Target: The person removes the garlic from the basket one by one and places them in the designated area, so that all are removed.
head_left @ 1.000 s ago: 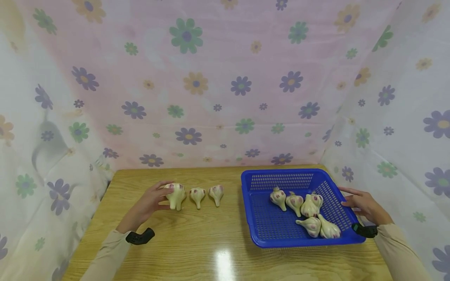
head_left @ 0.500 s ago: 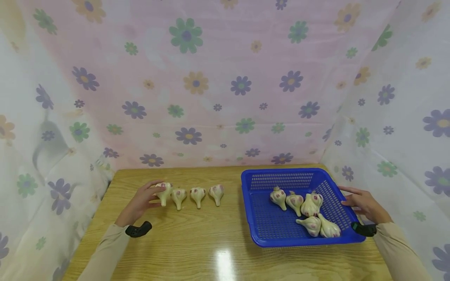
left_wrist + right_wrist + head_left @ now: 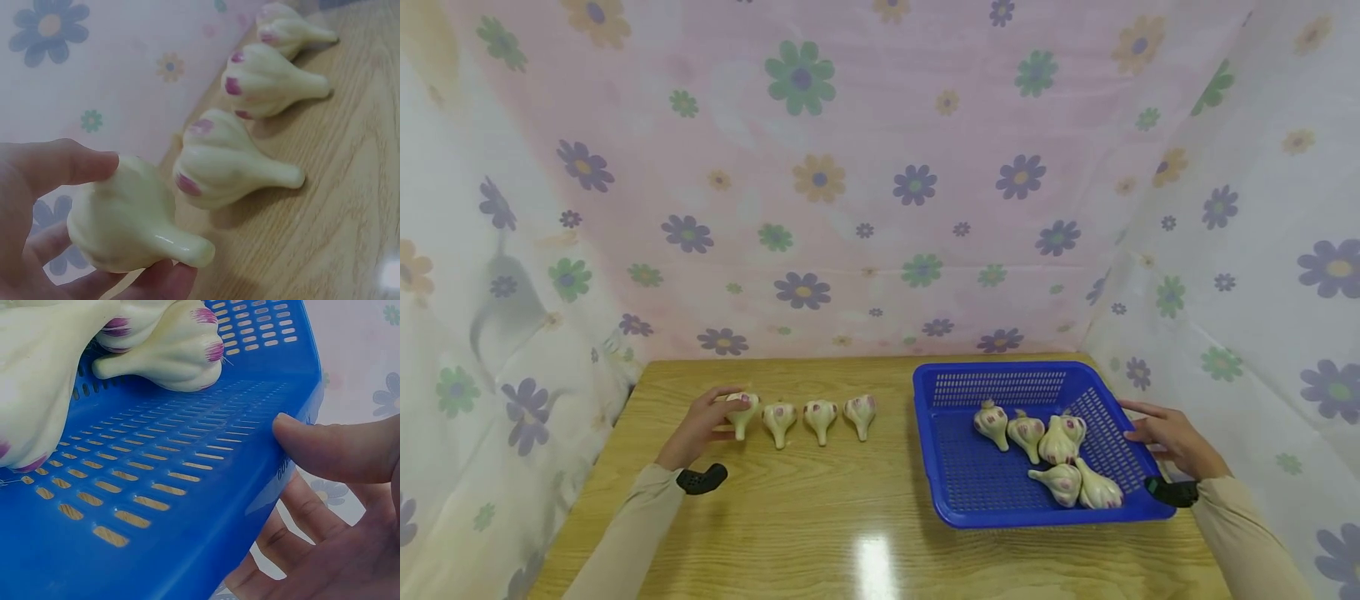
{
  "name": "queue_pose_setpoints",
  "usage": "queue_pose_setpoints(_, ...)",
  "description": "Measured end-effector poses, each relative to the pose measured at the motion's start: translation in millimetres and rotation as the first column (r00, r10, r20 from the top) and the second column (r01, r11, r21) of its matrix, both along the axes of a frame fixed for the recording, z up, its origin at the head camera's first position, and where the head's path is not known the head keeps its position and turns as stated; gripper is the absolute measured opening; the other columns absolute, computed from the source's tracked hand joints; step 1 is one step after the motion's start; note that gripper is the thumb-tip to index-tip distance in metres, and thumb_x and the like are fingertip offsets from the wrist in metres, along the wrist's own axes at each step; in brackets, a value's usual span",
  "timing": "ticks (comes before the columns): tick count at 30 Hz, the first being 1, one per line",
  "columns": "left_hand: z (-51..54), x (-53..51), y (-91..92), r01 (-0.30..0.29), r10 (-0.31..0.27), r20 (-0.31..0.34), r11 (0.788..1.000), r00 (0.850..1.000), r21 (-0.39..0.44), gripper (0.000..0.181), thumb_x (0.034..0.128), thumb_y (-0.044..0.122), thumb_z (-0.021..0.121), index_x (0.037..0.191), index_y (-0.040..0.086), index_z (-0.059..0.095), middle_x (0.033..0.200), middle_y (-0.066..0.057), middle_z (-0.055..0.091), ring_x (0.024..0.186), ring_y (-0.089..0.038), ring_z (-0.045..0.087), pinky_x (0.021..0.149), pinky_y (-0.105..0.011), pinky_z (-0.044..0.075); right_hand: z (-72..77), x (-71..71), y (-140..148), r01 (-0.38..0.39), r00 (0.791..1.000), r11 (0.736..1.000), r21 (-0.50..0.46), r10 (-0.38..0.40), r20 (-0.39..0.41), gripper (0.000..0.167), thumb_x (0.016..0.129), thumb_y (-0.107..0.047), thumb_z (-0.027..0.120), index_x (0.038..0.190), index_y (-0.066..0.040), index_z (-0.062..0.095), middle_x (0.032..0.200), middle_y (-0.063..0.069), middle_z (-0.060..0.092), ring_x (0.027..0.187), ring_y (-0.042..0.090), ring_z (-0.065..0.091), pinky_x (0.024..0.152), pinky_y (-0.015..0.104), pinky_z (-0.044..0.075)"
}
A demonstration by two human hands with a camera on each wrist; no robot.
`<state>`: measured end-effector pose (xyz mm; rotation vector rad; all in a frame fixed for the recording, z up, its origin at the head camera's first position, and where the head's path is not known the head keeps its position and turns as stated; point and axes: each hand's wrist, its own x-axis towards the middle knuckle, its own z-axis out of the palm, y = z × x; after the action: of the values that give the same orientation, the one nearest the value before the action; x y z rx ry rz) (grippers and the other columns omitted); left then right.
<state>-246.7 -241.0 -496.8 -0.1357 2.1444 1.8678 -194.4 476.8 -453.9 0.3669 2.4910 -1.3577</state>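
My left hand [image 3: 702, 427] grips a garlic bulb [image 3: 742, 416] at the left end of a row. In the left wrist view the thumb lies on the bulb's [image 3: 128, 212] upper side and the fingers come round underneath. Whether it touches the table cannot be told. Three more bulbs lie to its right, including the nearest bulb [image 3: 780, 422] and the farthest bulb [image 3: 861, 414], necks toward me. At the right, my right hand [image 3: 1176, 440] holds the side of a blue plastic basket [image 3: 942, 467], its thumb on the rim [image 3: 284, 434] and its fingers outside.
Several garlic bulbs [image 3: 1060, 483] lie inside the basket, mostly in its right half. The wooden table [image 3: 797, 517] carries the row and the basket. Flower-patterned cloth [image 3: 865, 208] walls the table at the back and both sides.
My left hand has moved left, drawing its garlic bulb away from the neighbouring one, which now shows whole with a gap between them. The right hand and basket have stayed in place.
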Motion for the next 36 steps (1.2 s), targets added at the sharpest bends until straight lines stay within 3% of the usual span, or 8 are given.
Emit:
queue_pose_setpoints(9, -12.7, -5.1, -0.8, 0.002, -0.002, -0.001, 0.999, 1.000, -0.037, 0.064, 0.0934, 0.027, 0.061, 0.143, 0.000, 0.032, 0.126, -0.023, 0.047, 0.094, -0.033, 0.058, 0.078, -0.046, 0.052, -0.6, -0.2, 1, -0.011, 1.000, 1.000, 0.025, 0.012, -0.008, 0.063, 0.094, -0.011, 0.052, 0.146, 0.005, 0.021, 0.107, 0.016, 0.064, 0.086, 0.025, 0.065, 0.072, 0.042, 0.053)
queue_pose_setpoints(14, -19.9, -6.3, 1.1, -0.023, 0.023, -0.006, 0.999, 1.000, -0.047, 0.062, 0.0930, 0.025, 0.062, 0.141, -0.003, 0.033, 0.125, -0.023, 0.047, 0.082, -0.026, 0.057, 0.074, -0.048, 0.052, -0.5, -1.2, 1, -0.005, 1.000, 1.000, 0.031, 0.005, 0.004, 0.064, 0.092, -0.010, 0.052, 0.146, 0.005, 0.021, 0.106, 0.015, 0.065, 0.085, 0.022, 0.065, 0.073, 0.044, 0.052)
queue_pose_setpoints(25, -22.8, -8.0, 5.7, -0.085, 0.084, -0.020, 0.992, 0.996, -0.092, 0.059, 0.0925, 0.021, 0.062, 0.139, -0.005, 0.036, 0.112, -0.018, 0.054, 0.072, -0.023, 0.054, 0.067, -0.042, 0.052, 1.4, -2.4, 0, 0.002, 1.000, 0.999, 0.041, -0.002, 0.010, 0.067, 0.091, -0.010, 0.055, 0.146, 0.005, 0.020, 0.106, 0.016, 0.066, 0.086, 0.023, 0.065, 0.077, 0.050, 0.051)
queue_pose_setpoints(31, -22.8, -8.1, 4.4, -0.113, 0.113, -0.002, 0.989, 0.994, -0.094, 0.059, 0.0925, 0.021, 0.062, 0.139, -0.006, 0.038, 0.121, -0.022, 0.053, 0.079, -0.022, 0.056, 0.069, -0.040, 0.052, 3.4, -1.9, 0, 0.010, 1.000, 0.999, 0.039, -0.011, 0.014, 0.068, 0.090, -0.011, 0.056, 0.146, 0.005, 0.021, 0.106, 0.016, 0.066, 0.087, 0.025, 0.065, 0.078, 0.051, 0.051)
queue_pose_setpoints(36, -23.2, -6.1, 3.6, -0.093, 0.092, -0.024, 0.991, 0.996, -0.095, 0.056, 0.0937, 0.019, 0.059, 0.138, -0.007, 0.038, 0.128, -0.028, 0.048, 0.092, -0.026, 0.057, 0.075, -0.041, 0.052, 2.9, -0.6, -1, 0.012, 1.000, 0.999, 0.037, -0.012, 0.009, 0.066, 0.091, -0.010, 0.055, 0.146, 0.005, 0.021, 0.105, 0.016, 0.066, 0.087, 0.025, 0.065, 0.077, 0.049, 0.052)
